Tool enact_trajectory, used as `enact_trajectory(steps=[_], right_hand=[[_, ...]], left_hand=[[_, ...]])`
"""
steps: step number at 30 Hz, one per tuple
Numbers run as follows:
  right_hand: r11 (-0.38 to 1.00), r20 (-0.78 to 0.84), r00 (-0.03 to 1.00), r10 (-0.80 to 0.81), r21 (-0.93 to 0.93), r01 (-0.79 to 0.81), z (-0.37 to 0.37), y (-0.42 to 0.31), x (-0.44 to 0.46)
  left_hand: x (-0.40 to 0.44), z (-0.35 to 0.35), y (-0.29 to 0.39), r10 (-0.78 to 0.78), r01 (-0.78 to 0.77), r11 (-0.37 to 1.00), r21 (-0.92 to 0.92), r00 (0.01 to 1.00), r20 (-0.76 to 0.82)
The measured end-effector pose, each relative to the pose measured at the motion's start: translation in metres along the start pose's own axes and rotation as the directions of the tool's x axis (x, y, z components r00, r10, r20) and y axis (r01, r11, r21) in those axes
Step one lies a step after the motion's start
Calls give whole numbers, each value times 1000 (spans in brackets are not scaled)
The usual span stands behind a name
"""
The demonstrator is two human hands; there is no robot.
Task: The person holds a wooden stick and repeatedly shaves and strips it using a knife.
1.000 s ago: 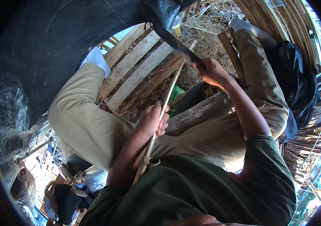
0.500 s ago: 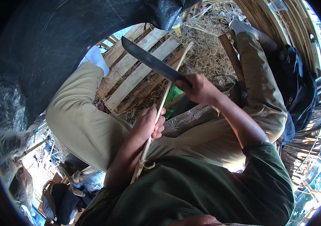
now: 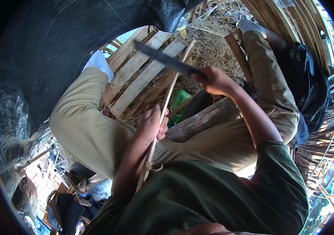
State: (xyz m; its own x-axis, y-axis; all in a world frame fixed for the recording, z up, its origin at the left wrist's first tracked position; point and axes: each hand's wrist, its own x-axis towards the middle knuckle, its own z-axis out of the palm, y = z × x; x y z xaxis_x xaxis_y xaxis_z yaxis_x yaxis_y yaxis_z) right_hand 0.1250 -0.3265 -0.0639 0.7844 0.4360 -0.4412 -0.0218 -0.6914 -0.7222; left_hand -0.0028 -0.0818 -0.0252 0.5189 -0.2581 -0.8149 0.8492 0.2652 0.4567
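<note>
My left hand [image 3: 152,123] is closed round a long, thin, pale wooden stick [image 3: 170,91], which slants from my belly up and away between my legs. A loose curl of peeled fibre hangs near the stick's lower end. In my right hand [image 3: 215,81] is the handle of a machete [image 3: 162,57], its dark blade pointing up and left. The blade crosses the upper part of the stick; whether it touches the wood I cannot tell. The blade's tip is smeared by motion.
Wooden slats [image 3: 139,80] lie ahead, beside dry straw [image 3: 216,49]. A green plastic piece [image 3: 180,102] and a log-like piece [image 3: 204,120] are between my legs. Black sheeting [image 3: 57,47] hangs at left. A dark bag [image 3: 312,86] lies right. Another person [image 3: 70,207] is at lower left.
My right hand has moved the machete slightly right and up along the stick. My left hand, still round the stick, has shifted a little left.
</note>
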Motion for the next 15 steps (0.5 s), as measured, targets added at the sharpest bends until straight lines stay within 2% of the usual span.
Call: enact_trajectory(steps=[1, 3, 4, 6, 9, 11, 13, 14, 15], right_hand=[[998, -33, 999, -12, -57, 10, -9, -1, 5], [966, 7, 967, 253, 48, -253, -6, -18, -9], [996, -3, 996, 86, 34, -86, 6, -18, -14], [970, -20, 970, -243, 10, 244, 28, -11, -20], [979, -48, 978, -202, -22, 201, 17, 1, -7], [989, -16, 989, 148, -28, -148, -8, 7, 8], [976, -42, 979, 199, -76, -202, -18, 9, 8], [988, -29, 989, 144, -45, -145, -11, 8, 2], [996, -9, 996, 89, -14, -89, -1, -7, -8]], left_hand=[[1, 2, -2, 30, -29, 997, 68, 999, -16], [6, 6, -2, 92, -81, 974, 212, 995, -43], [8, 8, 1, 87, -65, 962, 264, 993, -74], [5, 8, 1, 84, -63, 969, 237, 993, -80], [3, 6, -1, 99, -72, 961, 268, 991, -88], [2, 5, -4, 126, -88, 942, 323, 987, -101], [0, 6, -3, 151, -95, 910, 403, 982, -110], [0, 7, 1, 172, -98, 850, 518, 980, -98], [0, 7, 3, 171, -96, 854, 512, 980, -102]])
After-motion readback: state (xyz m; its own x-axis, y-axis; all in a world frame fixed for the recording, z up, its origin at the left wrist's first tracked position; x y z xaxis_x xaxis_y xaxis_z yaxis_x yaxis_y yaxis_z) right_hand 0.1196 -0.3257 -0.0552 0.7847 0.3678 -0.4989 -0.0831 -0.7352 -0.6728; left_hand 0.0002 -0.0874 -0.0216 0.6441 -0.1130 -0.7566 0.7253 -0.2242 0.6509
